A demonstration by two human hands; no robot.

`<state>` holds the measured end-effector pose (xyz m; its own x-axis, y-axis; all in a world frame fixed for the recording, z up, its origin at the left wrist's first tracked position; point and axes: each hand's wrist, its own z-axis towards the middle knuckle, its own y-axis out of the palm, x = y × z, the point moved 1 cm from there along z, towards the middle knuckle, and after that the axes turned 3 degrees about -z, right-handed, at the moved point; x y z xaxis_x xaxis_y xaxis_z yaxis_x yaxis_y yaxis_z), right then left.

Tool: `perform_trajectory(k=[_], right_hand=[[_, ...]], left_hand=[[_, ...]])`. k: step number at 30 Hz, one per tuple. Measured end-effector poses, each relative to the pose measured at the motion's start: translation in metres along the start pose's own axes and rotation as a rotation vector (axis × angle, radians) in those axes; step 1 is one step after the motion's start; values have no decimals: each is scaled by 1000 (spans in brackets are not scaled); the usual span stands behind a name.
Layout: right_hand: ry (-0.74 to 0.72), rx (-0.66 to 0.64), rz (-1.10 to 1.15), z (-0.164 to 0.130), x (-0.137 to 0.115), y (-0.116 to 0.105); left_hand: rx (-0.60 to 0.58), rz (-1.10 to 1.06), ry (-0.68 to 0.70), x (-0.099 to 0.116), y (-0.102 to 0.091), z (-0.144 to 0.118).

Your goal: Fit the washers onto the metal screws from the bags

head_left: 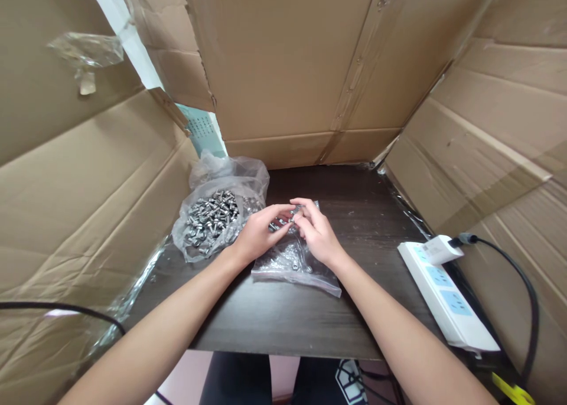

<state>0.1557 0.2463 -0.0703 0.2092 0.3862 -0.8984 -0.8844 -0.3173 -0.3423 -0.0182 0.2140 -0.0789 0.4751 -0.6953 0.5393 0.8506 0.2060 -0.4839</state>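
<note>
Bare forearms (pixel 172 322) angled inward; left hand (pixel 259 231) near right hand (pixel 318 235), fingers (pixel 305 202) bent

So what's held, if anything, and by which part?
The right hand seems to pinch a small metal piece; which end, and what the left hand holds, can't be told.

The cardboard walls (pixel 287 56) are plain tan, and the tabletop (pixel 248 322) is dark brown with a streaky wood grain. Bolts (pixel 215 216) are shiny silver with darker grey bits; the big bag (pixel 250 170) is see-through, kinda milky. The zip bag (pixel 274 263) is clear with a pinkish-red strip along its edge. Power strip (pixel 436 301) is white with pale blue socket panels (pixel 456 303), cable (pixel 534 299) is black. Teal sheet (pixel 204 127) has rows of dark print. Trousers (pixel 237 378) are near-black with a white line graphic (pixel 349 381).
</note>
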Motion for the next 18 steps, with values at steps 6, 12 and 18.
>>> perform_trajectory(k=[6, 12, 18], right_hand=[[12, 5, -39, 0, 0, -1], [20, -55, -65, 0, 0, 0], [20, -35, -69, 0, 1, 0]], left_hand=[[-13, -34, -19, 1, 0, 0], [-27, -57, -54, 1, -1, -1], [-33, -50, -42, 3, 0, 1]])
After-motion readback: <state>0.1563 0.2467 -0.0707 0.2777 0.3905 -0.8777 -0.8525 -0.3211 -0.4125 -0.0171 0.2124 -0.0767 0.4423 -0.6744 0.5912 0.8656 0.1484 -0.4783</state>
